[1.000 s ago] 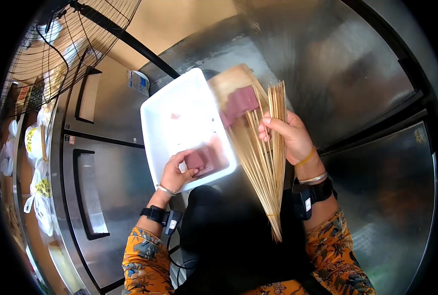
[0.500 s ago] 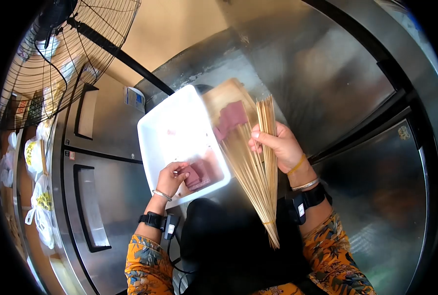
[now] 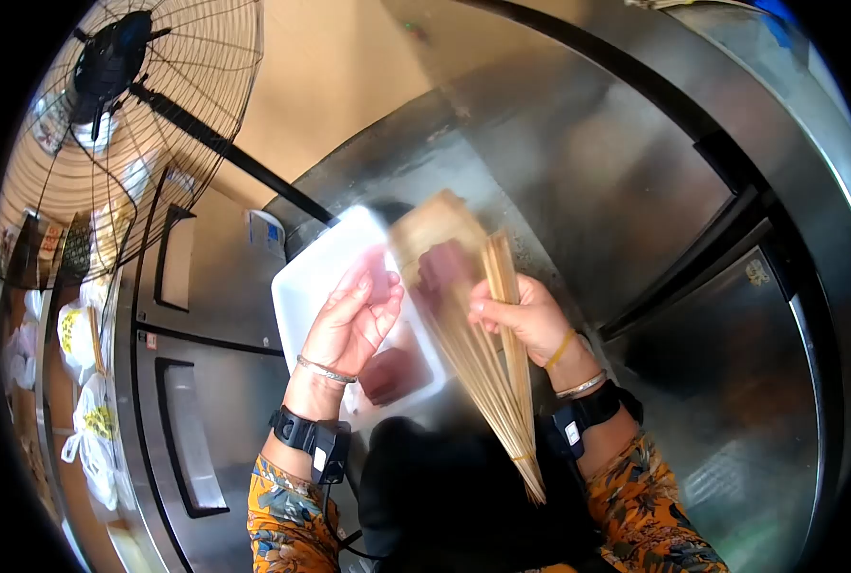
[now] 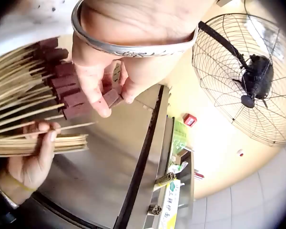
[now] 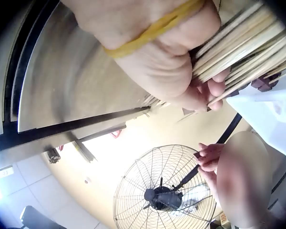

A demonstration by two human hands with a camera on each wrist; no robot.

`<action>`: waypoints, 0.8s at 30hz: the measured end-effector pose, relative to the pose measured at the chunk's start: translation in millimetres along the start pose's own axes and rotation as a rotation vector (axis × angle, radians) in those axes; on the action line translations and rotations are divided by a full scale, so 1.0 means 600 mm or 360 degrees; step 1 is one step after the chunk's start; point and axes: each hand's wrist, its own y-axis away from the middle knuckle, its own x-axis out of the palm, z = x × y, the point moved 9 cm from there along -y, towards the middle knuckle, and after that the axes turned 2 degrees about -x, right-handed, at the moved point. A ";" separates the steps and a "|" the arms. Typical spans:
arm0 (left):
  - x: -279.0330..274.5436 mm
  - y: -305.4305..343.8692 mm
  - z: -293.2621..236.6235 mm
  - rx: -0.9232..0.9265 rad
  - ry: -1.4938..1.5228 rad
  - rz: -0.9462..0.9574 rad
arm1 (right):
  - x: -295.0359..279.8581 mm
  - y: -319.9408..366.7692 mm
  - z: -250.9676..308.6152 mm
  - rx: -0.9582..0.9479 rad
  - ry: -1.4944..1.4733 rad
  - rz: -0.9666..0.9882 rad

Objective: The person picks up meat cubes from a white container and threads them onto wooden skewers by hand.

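Note:
My left hand [image 3: 351, 327] is raised over the white tub [image 3: 288, 310], pinching a dark red slab [image 4: 113, 97] between thumb and fingers. More dark red slabs [image 3: 392, 374] lie at the tub's near end. A bundle of bamboo skewers [image 3: 506, 282] is in my right hand [image 3: 530, 323], which grips it near the upper end. One skewer [image 4: 76, 127] sticks out apart from the bundle at the right thumb and fingertips. Beside it, other skewers [image 3: 478, 358] fan out with dark red pieces [image 4: 69, 90] on their ends, over a wooden board [image 3: 444, 212].
Behind the tub stands a black wire fan [image 3: 110, 72] on a pole. Steel cabinet doors [image 3: 196, 420] flank the left side, and a steel surface [image 3: 578, 143] lies to the right. Plastic bags [image 3: 91, 420] fill a shelf at the far left.
My left hand has lifted a slab from the near end of the tub and turned palm up. The right hand keeps its grip on the skewers; the head view has shifted.

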 end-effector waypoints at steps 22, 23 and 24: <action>0.009 -0.046 0.168 -0.0445 -0.0761 -0.0147 | -0.082 0.002 -0.012 0.0082 -0.0029 -0.0382; 0.010 -0.045 0.172 -0.0450 -0.0781 -0.0142 | -0.085 0.001 -0.016 0.0103 -0.0054 -0.0390; 0.011 -0.044 0.175 -0.0455 -0.0799 -0.0135 | -0.087 -0.001 -0.020 0.0123 -0.0077 -0.0398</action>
